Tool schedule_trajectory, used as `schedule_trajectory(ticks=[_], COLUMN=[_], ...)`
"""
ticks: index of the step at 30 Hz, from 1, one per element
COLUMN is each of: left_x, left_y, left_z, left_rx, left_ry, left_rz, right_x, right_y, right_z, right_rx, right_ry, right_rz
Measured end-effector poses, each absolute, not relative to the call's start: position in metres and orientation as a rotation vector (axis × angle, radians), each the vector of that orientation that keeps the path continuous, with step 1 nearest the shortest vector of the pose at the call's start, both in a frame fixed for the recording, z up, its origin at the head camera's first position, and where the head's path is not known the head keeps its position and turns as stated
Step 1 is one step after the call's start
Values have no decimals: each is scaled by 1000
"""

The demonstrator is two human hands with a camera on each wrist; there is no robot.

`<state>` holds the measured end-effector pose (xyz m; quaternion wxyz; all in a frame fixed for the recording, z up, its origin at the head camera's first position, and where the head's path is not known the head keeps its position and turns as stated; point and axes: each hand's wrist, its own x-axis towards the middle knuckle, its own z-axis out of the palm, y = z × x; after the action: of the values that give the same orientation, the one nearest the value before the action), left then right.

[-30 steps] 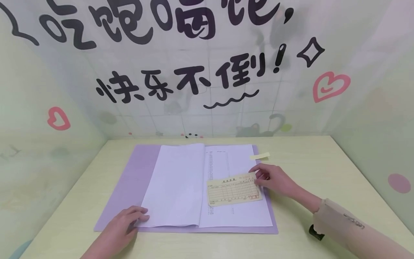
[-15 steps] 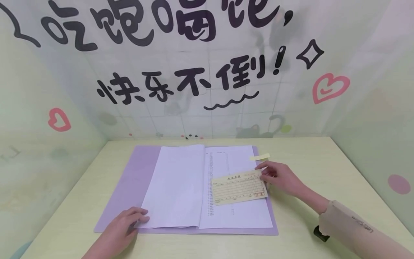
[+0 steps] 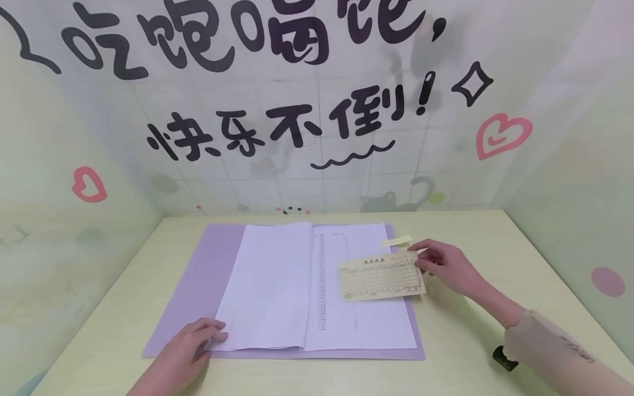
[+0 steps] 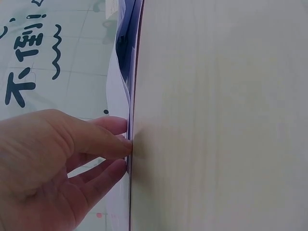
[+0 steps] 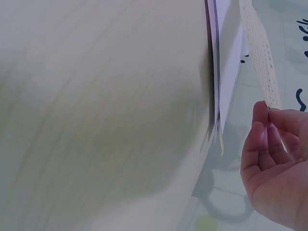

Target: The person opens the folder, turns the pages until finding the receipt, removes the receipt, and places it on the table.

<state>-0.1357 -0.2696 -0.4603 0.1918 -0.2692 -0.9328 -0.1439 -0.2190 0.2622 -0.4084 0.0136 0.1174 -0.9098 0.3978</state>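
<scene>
A purple folder [image 3: 205,280] lies open, with white sheets inside. The left sheet [image 3: 267,286] is blank on top; the right sheet [image 3: 369,333] bears printed columns. My left hand [image 3: 190,341] rests at the lower left corner of the sheets; in the left wrist view its fingertips touch the pages and the thumb [image 4: 108,147] lies against the folder's edge. My right hand [image 3: 446,267] pinches a yellowish printed receipt slip [image 3: 381,280] by its right end. That slip [image 5: 260,57] is raised off the page in the right wrist view.
A pale yellow paper tab [image 3: 398,241] sticks out past the folder's right edge. Light wooden table [image 3: 460,341] surrounds the folder. A printed curtain wall [image 3: 297,187] closes the back and sides. A black object [image 3: 505,358] hangs beneath the right sleeve.
My right hand has drawn the receipt slip to the right and upward, uncovering more of the printed sheet. The left hand has stayed in place.
</scene>
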Motion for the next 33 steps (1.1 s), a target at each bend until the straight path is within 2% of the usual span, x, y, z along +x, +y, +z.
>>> schedule_trajectory(ticks=[33], left_x=[-136], left_y=[-272], left_z=[-461], left_rx=[-764], left_ry=[-2635], left_rz=[-402], right_x=[-214], right_y=[338], right_z=[-413], right_rx=[314], right_ry=[-2658], right_rz=[1198])
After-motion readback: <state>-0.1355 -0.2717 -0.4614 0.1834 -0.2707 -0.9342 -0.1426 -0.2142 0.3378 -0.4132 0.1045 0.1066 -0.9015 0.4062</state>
